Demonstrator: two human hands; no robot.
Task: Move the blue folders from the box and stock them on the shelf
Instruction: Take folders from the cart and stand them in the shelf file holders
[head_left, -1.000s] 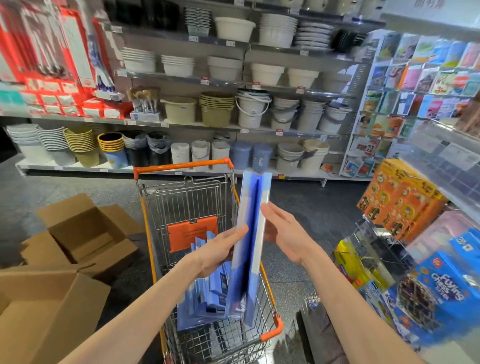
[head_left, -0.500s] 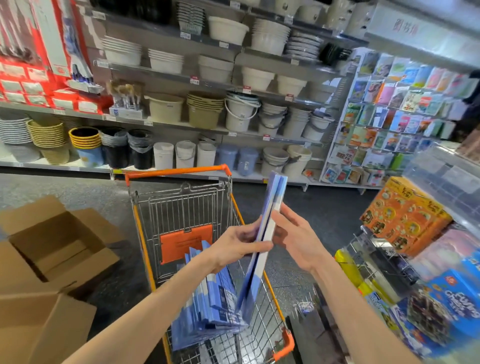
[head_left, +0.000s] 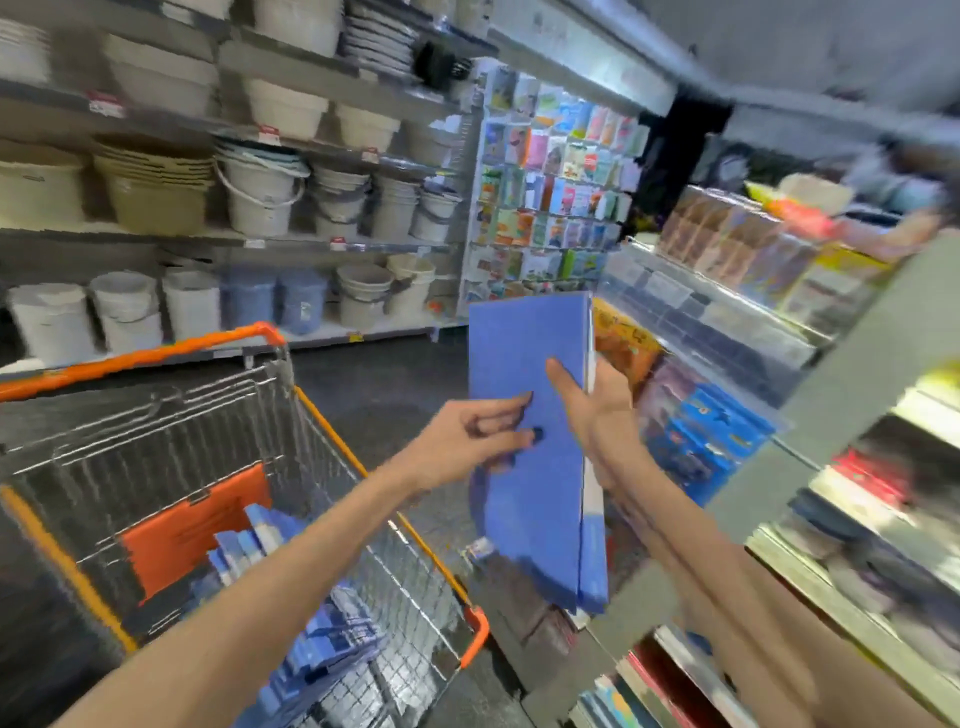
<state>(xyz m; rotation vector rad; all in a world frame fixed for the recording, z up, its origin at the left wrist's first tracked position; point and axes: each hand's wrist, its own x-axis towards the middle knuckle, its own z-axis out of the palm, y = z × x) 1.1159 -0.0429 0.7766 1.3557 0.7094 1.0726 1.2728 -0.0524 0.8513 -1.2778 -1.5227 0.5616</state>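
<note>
Shop shelving fills the far wall, stacked with pale buckets and tubs, and a rack of greeting cards stands to its right. Nearer, on the right, a second shelf carries boxed and packeted goods, much of it smeared by motion blur. An orange-handled wire trolley sits low on the left, and in its basket lies a heap of blue folders beside an orange panel.

Between trolley and right-hand shelf, a held batch of folders stands nearly upright — a broad blue face towards the camera, with what seems to be more than one folder pressed together. The right hand has its grip closed on the batch's right edge, thumb laid across the front face and fingers behind. The left hand meets the left part of the face with curled fingertips, apparently pinching or steadying it — the blur makes the contact hard to judge.
</note>
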